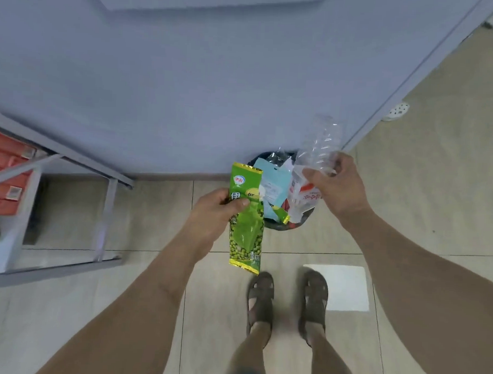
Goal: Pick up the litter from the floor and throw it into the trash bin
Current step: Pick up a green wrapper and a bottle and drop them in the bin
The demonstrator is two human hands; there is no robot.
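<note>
Head view, looking down: my right hand point(337, 187) grips a clear plastic bottle point(319, 150) directly over the trash bin point(277, 225), while my left hand point(213, 213) pinches a green snack wrapper point(245, 231), long axis vertical, just left of the rim.

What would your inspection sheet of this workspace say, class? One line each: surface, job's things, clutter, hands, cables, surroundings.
Surface: tiled floor.
Job's things: green wrapper; clear plastic bottle; trash bin, holding wrappers.
Clutter: white sheet on the floor by the feet.
Hands: left hand pinches the wrapper; right hand grips the bottle above the bin.
Cables: nothing seen.
Surroundings: grey wall; metal shelf with red boxes.
</note>
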